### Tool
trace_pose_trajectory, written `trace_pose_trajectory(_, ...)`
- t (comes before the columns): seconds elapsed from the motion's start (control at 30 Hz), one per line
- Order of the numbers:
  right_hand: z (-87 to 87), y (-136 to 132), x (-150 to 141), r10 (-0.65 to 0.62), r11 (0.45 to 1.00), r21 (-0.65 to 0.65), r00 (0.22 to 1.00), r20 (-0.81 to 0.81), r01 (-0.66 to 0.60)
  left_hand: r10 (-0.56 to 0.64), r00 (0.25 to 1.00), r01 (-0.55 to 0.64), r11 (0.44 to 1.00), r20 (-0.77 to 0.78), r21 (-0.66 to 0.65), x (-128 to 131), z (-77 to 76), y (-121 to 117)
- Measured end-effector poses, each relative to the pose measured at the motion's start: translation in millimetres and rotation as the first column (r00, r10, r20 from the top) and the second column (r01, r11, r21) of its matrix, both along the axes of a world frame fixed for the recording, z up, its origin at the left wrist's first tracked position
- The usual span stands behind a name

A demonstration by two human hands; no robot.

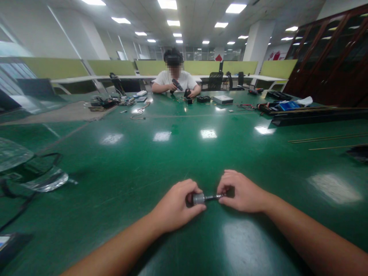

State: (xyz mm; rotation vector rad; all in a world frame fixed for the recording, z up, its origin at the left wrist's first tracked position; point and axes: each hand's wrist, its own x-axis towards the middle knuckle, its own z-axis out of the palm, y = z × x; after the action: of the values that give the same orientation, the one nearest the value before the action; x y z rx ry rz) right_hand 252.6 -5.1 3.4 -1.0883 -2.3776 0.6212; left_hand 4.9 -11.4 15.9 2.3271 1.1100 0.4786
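Note:
Near the front of the green table, a short grey cylinder with a thin metal shaft [211,197] lies level between my two hands. My left hand [178,205] is closed around the thick cylinder end, its thumb and forefinger on either side. The shaft points right, where my right hand [243,193] pinches its far end between thumb and fingertips. The fingers partly cover both ends, and the exact kind of part cannot be made out.
A co-worker [175,78] sits across the green table [161,161], holding a drill-like tool. Clear plastic packaging [47,180] lies at left. Thin rods [327,138], a dark long channel [313,118] and a white box [222,99] lie further right and back.

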Motion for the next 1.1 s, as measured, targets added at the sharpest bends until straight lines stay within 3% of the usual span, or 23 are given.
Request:
trace_pose_trajectory(0.37, 3.2, 6.3, 13.3, -0.035, 0.997, -0.065, 0.997, 0.068, 0.039, 0.005, 1.000, -0.005, 1.000, 0.013, -0.002, -0.1, 1.5, -0.5)
trace_pose_trajectory(0.57, -3.5, -0.1, -9.7, 0.011, 0.999, -0.036, 1.000, -0.027, -0.012, 0.007, 1.000, -0.007, 1.000, 0.012, 0.014, 2.0, -0.2, -0.6)
trace_pose_trajectory(0.73, -11.2, -7.3, -32.5, -0.025, 0.998, 0.052, 0.996, -0.087, 0.030, 0.019, 0.999, -0.021, 0.999, 0.048, 0.034, 3.7, -1.4, -1.5)
trace_pose_trajectory(1.1, -15.1, -7.2, -27.1, -0.007, 0.997, 0.071, 0.991, -0.132, 0.016, 0.009, 0.999, -0.008, 1.000, 0.036, -0.014, 3.1, 1.1, 0.9)
